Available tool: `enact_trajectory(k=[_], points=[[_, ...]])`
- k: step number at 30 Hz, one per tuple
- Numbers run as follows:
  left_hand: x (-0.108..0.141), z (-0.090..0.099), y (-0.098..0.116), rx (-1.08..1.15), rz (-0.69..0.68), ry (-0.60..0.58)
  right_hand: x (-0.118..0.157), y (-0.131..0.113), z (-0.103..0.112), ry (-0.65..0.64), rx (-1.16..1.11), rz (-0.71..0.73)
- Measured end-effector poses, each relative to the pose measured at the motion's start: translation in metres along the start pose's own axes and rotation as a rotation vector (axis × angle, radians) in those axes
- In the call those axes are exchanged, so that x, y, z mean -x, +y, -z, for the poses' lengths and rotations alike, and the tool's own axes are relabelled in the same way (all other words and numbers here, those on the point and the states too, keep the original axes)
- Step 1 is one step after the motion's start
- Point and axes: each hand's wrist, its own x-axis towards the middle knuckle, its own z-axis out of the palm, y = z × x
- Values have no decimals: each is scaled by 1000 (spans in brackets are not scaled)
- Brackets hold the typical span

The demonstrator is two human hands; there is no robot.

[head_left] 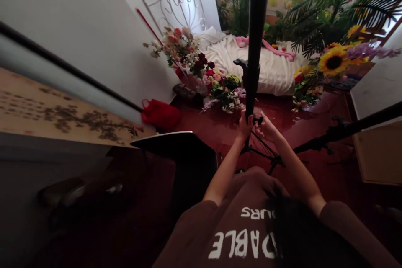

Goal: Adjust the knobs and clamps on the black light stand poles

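A black light stand (pixel 253 21) rises upright in front of me, its pole running out of the top of the view. My left hand (pixel 245 125) is wrapped round the lower pole, thumb along its side. On the pole's right side, my right hand (pixel 266 127) has its fingers curled at a black clamp knob (pixel 258 120); its fingertips are partly hidden. Higher on the pole sits another clamp (pixel 243 63). Below my hands the stand's leg braces (pixel 259 150) spread above the dark red floor.
Bunches of artificial flowers (pixel 226 92) and sunflowers (pixel 333 62) flank a white-draped bed (pixel 273 75). A second black stand (pixel 339 132) slants in from the right. On the left are a red bag (pixel 160 114) and a black panel (pixel 188 155). A cardboard box (pixel 378 155) stands at right.
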Motion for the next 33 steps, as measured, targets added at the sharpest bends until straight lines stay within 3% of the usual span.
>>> enact_trajectory(k=[4,11,14,18,22,24,28,33], points=[[-1,0,-1,7,-26,4,2,3,6,-166,-133,115],[-2,0,-5,2,-20,-16,-5,5,9,-192,-163,191],[-3,1,-5,9,-52,-29,-7,0,11,-68,70,256],[-2,3,-3,-45,-84,-38,1,-9,17,215,557,599],[0,3,-3,-90,-72,-34,12,-11,22,304,986,833],[1,2,-4,-83,-68,-22,13,-9,20,348,1039,890],[1,0,-8,-56,-68,-14,13,-14,8,453,893,1035],[2,-2,-13,-44,-67,-12,14,-49,-26,349,787,1237]])
